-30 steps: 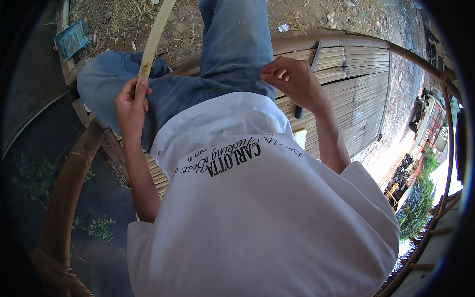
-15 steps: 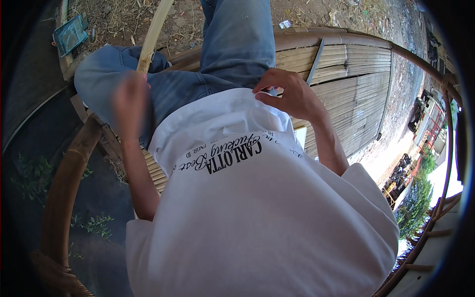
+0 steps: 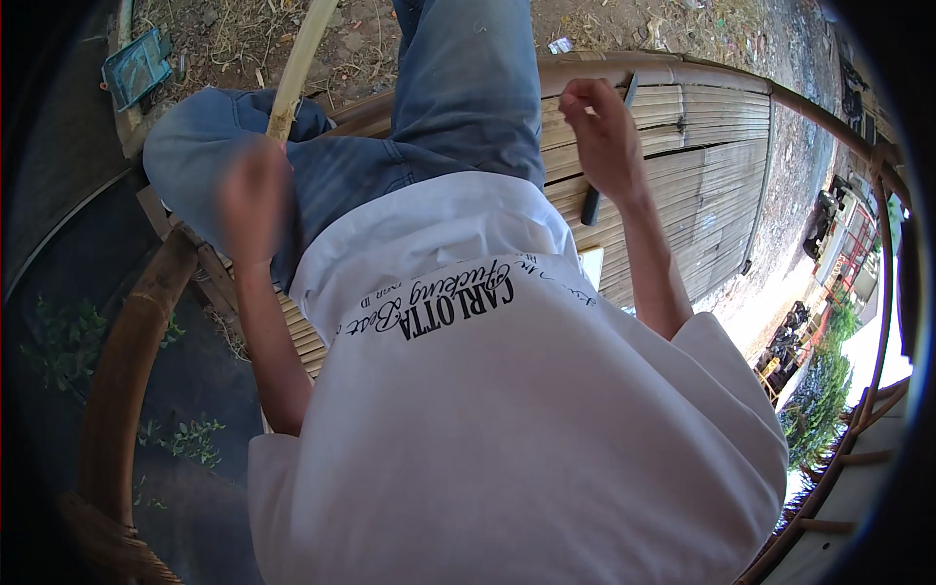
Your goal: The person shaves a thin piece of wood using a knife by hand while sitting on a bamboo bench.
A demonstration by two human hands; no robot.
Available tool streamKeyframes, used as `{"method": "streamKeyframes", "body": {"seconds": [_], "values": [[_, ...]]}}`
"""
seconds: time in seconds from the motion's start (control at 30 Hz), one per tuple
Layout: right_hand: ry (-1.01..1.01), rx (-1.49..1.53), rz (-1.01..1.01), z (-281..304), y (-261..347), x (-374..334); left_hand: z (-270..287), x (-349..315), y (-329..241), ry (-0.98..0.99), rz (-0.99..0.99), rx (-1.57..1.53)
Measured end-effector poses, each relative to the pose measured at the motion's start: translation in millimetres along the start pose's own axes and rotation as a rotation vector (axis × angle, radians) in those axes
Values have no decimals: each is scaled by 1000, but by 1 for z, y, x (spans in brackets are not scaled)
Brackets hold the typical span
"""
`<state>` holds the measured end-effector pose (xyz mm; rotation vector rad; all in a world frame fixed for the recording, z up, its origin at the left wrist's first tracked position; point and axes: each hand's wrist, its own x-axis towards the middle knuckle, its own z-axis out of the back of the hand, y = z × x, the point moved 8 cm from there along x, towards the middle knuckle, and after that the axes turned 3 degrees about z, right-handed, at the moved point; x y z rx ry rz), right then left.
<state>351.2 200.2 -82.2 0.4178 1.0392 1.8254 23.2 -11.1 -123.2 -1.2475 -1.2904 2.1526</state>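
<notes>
On the left, my left hand [image 3: 252, 200] is blurred but closed around the lower end of a long, pale strip of split bamboo [image 3: 297, 73]. The strip rises past my bent knee toward the top of the view. My right hand [image 3: 603, 132] hangs over the bamboo bench on the right, fingers loosely curled, nothing visible in them. Below it lies a knife [image 3: 631, 90] with a straight grey blade and a dark handle; my hand hides its middle. I cannot tell whether my hand touches it.
I sit on a slatted bamboo bench [image 3: 682, 185] with a thick pole edge [image 3: 717, 76]. My jeans [image 3: 468, 107] and white shirt [image 3: 526, 409] fill the middle. A blue-green dustpan-like object [image 3: 138, 70] lies at the far left. A curved bamboo rail [image 3: 122, 419] stands left.
My right hand has left the shirt hem and moved right and away from me, over the knife. The knife's dark handle now shows. My left hand and the bamboo strip have shifted only slightly.
</notes>
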Motion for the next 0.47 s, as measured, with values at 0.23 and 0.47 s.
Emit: {"method": "streamKeyframes", "body": {"seconds": [0.23, 0.47], "values": [[-81, -46, -213, 49, -36, 12, -3, 2, -3, 15, 4, 4], [104, -217, 104, -6, 20, -3, -2, -1, -1, 10, -4, -13]]}}
